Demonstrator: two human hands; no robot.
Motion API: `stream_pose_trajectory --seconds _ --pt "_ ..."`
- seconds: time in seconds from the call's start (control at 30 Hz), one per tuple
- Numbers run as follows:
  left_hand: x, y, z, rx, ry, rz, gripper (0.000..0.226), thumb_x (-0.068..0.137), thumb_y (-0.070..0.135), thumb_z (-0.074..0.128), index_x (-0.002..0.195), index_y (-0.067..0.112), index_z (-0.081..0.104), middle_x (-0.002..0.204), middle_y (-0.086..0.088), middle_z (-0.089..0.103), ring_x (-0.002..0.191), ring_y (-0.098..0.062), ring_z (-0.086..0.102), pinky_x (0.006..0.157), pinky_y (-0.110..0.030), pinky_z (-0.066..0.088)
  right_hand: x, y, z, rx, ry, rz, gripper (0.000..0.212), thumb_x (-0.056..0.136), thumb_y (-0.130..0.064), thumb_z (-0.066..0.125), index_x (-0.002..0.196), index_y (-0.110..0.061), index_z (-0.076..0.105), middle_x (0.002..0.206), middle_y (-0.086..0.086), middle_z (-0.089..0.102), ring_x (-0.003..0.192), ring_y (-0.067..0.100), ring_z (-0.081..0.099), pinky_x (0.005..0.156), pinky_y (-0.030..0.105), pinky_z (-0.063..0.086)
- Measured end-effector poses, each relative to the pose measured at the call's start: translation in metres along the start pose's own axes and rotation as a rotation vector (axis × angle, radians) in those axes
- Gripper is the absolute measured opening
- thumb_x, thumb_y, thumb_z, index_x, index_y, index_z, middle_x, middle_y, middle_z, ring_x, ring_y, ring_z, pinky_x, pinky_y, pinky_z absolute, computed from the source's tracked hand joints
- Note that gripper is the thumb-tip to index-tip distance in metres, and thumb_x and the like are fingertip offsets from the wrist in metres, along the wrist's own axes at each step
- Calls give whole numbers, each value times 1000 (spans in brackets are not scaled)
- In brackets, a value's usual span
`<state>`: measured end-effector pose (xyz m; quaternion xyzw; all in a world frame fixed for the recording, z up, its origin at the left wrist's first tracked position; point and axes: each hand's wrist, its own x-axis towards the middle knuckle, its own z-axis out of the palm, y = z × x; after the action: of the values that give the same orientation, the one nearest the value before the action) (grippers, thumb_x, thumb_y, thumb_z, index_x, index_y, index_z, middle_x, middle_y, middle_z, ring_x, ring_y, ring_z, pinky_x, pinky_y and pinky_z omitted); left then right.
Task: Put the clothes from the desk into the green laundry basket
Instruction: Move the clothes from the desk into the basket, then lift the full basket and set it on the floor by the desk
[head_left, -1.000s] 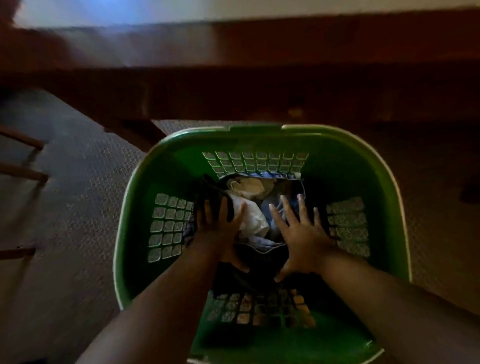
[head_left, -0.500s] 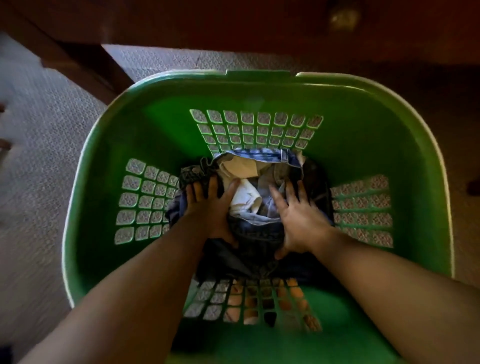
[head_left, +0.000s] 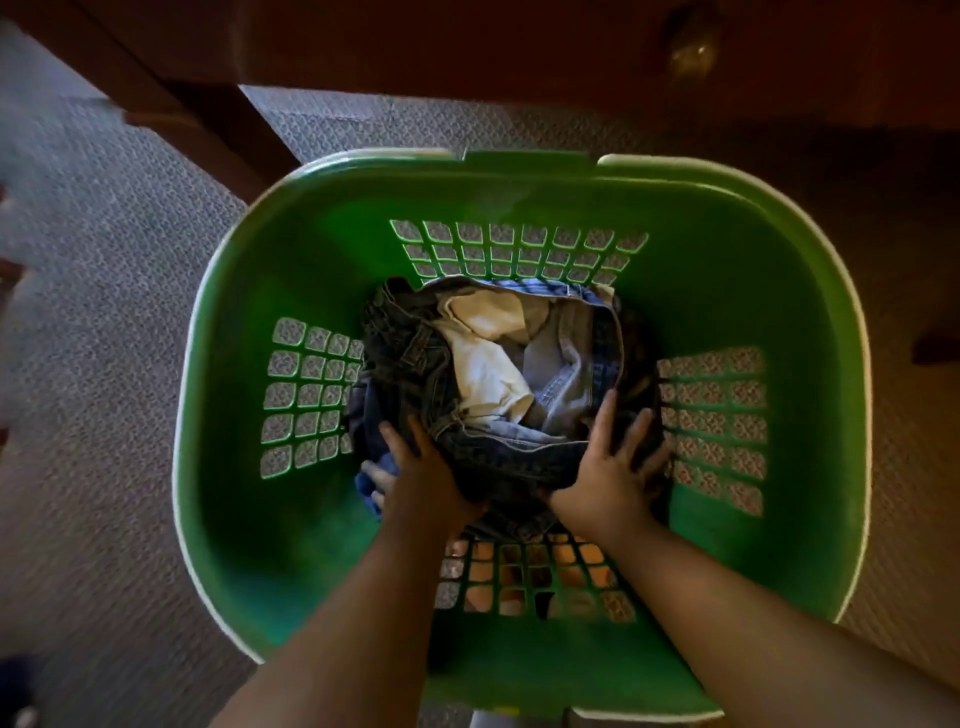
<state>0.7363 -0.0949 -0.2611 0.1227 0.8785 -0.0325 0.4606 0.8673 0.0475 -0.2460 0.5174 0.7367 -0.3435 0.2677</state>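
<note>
The green laundry basket stands on the carpet right below me. A pile of clothes lies in its bottom: dark jeans, a white garment, lighter denim and a bit of blue cloth. Both my arms reach down into the basket. My left hand rests on the near left of the pile with its fingers spread over the dark jeans. My right hand presses on the dark cloth at the near right, fingers straight and spread. Neither hand lifts anything.
The dark wooden desk runs along the top of the view, with a round knob at the upper right and a leg at the upper left. Patterned carpet surrounds the basket.
My head has come lower and closer to the basket. Both hands slid from the middle of the pile back toward its near edge, uncovering the white garment and the light denim.
</note>
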Motion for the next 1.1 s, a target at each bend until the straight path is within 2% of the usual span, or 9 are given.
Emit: stream_pose_trajectory --seconds 0.13,0.3,0.43,0.5,0.6,0.73,0.87,0.97,1.1 --pt "64 -23 8 142 -126 54 166 30 93 70 163 34 -11 172 -15 -8 153 -55 5 120 -72 4 23 4 4 -14 -101 -11 131 82 -38 77 145 -41 -38 161 12 -34 144 54 -26 118 62 3" --pt "60 -21 -10 85 -131 162 134 59 63 91 165 32 15 170 -18 11 147 -46 32 118 -46 35 41 7 -3 -50 -175 -37 136 77 -54 81 145 -45 -37 163 9 -29 147 53 -17 120 61 8" --pt "36 -21 -24 -18 -152 100 139 60 60 89 163 40 -2 171 -18 -6 149 -56 17 122 -61 25 21 7 -25 23 -178 -48 131 74 -50 84 152 -49 -21 166 7 -23 149 51 -13 119 62 14" --pt "16 -22 -34 -89 -104 119 128 64 56 83 163 37 4 168 -20 10 147 -53 27 119 -61 29 3 2 -41 76 -180 -58 125 77 -38 83 154 -49 -15 165 6 -27 150 49 -11 118 58 21" --pt "-27 -20 -60 -176 68 190 98 77 42 72 160 29 20 157 -15 42 137 -42 48 107 -51 47 -33 -5 -66 134 -73 -115 114 84 -31 78 156 -48 -8 166 3 -24 155 34 -8 119 46 24" --pt "-94 -11 -104 -375 312 366 72 88 19 69 153 28 39 136 -5 65 122 -31 63 92 -38 52 -83 -10 -106 247 246 -351 86 93 -38 67 161 -28 14 169 2 6 156 20 5 124 43 20" --pt "-137 -12 -143 -506 562 406 56 93 18 68 147 20 52 137 -4 64 126 -23 60 102 -34 48 -116 1 -137 155 461 -351 76 99 -40 57 160 -21 17 169 -5 2 155 12 -8 125 44 9" --pt "-145 -23 -170 -349 800 388 48 91 22 69 138 14 58 137 -13 57 130 -35 48 105 -52 42 -123 12 -152 168 537 -160 90 95 -44 61 161 -18 5 169 7 -3 155 28 -8 124 55 2" --pt "-127 -44 -188 -344 621 126 83 88 33 75 155 14 31 158 -17 32 143 -39 34 112 -61 35 -121 22 -156 530 363 101 87 94 -44 65 158 -37 7 163 12 26 142 42 38 109 66 37"
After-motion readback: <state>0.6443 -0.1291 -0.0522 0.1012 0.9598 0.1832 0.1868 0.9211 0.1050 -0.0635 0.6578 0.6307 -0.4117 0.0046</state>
